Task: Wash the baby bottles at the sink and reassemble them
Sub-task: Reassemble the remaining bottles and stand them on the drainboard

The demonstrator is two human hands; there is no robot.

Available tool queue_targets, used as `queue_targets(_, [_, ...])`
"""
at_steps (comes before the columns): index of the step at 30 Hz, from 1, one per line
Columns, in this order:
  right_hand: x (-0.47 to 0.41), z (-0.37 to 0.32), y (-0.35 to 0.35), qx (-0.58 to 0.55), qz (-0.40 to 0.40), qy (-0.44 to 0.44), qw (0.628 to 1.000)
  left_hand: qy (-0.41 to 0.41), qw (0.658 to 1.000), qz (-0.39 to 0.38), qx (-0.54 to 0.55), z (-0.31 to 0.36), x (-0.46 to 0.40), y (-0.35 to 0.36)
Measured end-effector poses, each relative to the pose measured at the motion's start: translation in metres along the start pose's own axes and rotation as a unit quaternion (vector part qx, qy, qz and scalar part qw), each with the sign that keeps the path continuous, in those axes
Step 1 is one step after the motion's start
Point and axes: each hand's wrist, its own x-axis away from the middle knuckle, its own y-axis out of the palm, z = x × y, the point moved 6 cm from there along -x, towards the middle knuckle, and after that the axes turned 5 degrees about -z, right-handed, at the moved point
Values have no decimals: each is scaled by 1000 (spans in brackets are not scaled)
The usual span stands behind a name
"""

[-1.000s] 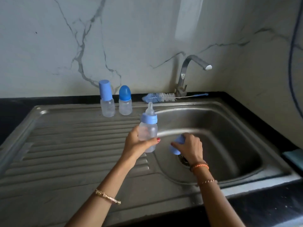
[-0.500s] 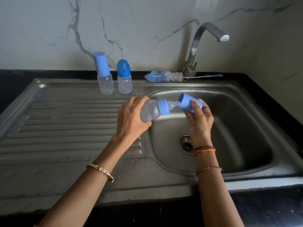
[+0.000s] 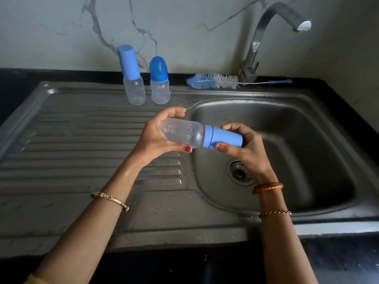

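I hold a clear baby bottle point(image 3: 182, 134) sideways above the left rim of the sink basin point(image 3: 297, 152). My left hand point(image 3: 158, 138) grips its clear body. My right hand point(image 3: 244, 148) grips the blue cap point(image 3: 225, 137), which sits over the teat against the blue collar. Two more capped bottles stand at the back of the drainboard: a tall one with a straight blue cap point(image 3: 131, 76) and a shorter one with a rounded blue cap point(image 3: 159, 80).
A blue and white bottle brush point(image 3: 215, 81) lies along the back rim beside the tap point(image 3: 266, 33). The ribbed steel drainboard point(image 3: 82, 140) stretches to the left. The drain point(image 3: 240, 172) lies below my right hand. Black counter surrounds the sink.
My right hand lifted the blue cap out of the basin and pushed it over the teat. The bottle went from upright to lying sideways between both hands.
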Motion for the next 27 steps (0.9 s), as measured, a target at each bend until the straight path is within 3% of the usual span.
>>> queue_targets(3, [2,-5,8,79,-43,4,996,-44,994,-7,97,-6,1,0])
queue_targets(5, [4,-5,16,201,-57,6,978,-79,991,17,111,-10,-2,-1])
queue_targets(10, [18,-21,45,352,47,-103,929,-175,975,70,118,-8,-22,-17])
queue_targets(14, [29,-28,73,416,151,-166,881,-180,983,29,22,5,-36,-26])
queue_targets(16, [28,-24,76,368,169,-149,902,-171,985,25,-9,10,-39,-27])
queue_targets(18, [24,-11,70,252,168,-60,951,-159,986,38,-14,13,-38,-28])
queue_targets(20, [17,18,64,-22,125,129,984,-129,990,50,-17,18,-37,-24])
queue_targets(21, [16,33,70,-193,61,242,949,-99,993,52,-24,22,-37,-21])
queue_targets(22, [20,39,77,-327,6,326,887,-61,996,48,-36,27,-36,-17])
queue_targets(23, [21,42,76,-398,-22,361,843,-24,998,41,-49,32,-35,-11])
queue_targets(24, [21,42,73,-416,-36,367,831,3,998,36,-54,35,-34,-7])
queue_targets(25, [19,40,66,-402,-40,354,844,15,998,46,-41,34,-32,-5])
queue_targets(27, [12,36,52,-321,-18,308,896,-10,994,103,16,25,-27,-8])
